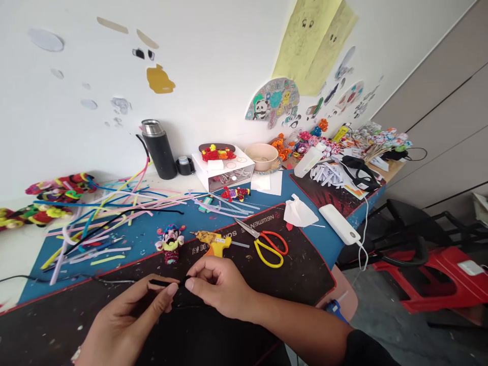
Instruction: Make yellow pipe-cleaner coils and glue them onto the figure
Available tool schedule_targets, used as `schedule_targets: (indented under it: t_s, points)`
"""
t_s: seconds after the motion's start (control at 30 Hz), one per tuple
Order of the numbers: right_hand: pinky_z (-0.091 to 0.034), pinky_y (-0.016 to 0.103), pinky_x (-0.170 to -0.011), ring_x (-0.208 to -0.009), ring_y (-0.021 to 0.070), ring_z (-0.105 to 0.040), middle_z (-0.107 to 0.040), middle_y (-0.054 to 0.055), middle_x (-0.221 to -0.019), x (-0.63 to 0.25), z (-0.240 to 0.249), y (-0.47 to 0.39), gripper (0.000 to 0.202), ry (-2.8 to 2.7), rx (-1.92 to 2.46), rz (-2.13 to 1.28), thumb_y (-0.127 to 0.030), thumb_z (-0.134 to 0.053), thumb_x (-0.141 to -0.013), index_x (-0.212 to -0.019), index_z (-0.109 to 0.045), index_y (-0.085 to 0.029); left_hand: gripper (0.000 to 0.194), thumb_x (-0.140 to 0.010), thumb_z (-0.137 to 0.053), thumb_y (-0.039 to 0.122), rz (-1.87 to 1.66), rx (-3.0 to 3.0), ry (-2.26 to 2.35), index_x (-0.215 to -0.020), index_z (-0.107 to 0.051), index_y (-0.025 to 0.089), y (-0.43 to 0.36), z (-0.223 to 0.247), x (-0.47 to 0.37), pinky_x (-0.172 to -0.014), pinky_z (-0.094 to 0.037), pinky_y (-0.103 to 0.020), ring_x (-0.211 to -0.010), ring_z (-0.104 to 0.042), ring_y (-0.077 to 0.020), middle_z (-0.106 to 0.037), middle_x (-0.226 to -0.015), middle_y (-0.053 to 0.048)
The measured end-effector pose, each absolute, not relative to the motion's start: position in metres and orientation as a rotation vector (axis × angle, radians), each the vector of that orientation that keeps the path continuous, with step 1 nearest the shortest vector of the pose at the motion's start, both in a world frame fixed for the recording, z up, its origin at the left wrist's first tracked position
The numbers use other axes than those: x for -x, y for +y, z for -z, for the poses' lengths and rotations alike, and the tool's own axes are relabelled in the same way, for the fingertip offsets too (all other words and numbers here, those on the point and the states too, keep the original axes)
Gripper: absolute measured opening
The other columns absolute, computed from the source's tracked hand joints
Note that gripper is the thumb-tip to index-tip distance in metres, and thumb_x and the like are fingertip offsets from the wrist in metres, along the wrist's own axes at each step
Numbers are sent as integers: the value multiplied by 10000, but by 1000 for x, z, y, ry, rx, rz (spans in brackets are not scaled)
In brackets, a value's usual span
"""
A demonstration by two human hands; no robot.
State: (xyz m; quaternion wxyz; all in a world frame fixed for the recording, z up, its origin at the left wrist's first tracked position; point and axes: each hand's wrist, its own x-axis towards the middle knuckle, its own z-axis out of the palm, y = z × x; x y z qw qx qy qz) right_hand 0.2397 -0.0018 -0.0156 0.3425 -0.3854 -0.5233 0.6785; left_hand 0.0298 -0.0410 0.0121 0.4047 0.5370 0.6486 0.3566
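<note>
My left hand [129, 320] pinches a short black fuzzy strip, which looks like a pipe cleaner [162, 283], between thumb and forefinger. My right hand [223, 288] has thumb and fingertips closed on its other end, so the two hands nearly meet. Just beyond them on the dark mat stands a small pipe-cleaner figure [170, 249] with a blue and red headpiece. A yellow glue gun [218, 244] lies past my right hand. To its right rest scissors [269, 246] with one red and one yellow handle, blades pointing away.
Loose coloured pipe cleaners [102, 213] spread over the left. A black flask [159, 150], a white box [224, 170] and a pink bowl [262, 155] line the wall. Crumpled paper [299, 211] and a white power bank [339, 223] lie right; a red stool [446, 279] stands beyond the table edge.
</note>
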Motion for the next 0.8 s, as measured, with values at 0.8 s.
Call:
schedule_targets:
  t_s: [0.8]
  points:
    - [-377,262,-590,-586,107,-456,-531,-72,-638,-241,12,-4,484,-1422,1028,-1682,-646,-883,-888,-939,-715,-196,642,-746,-767,886,-862,-1326,1682,-916,-879,277,-47,0,-25,-541,-600,-312,-602,-730,-264,-800,-689,-46]
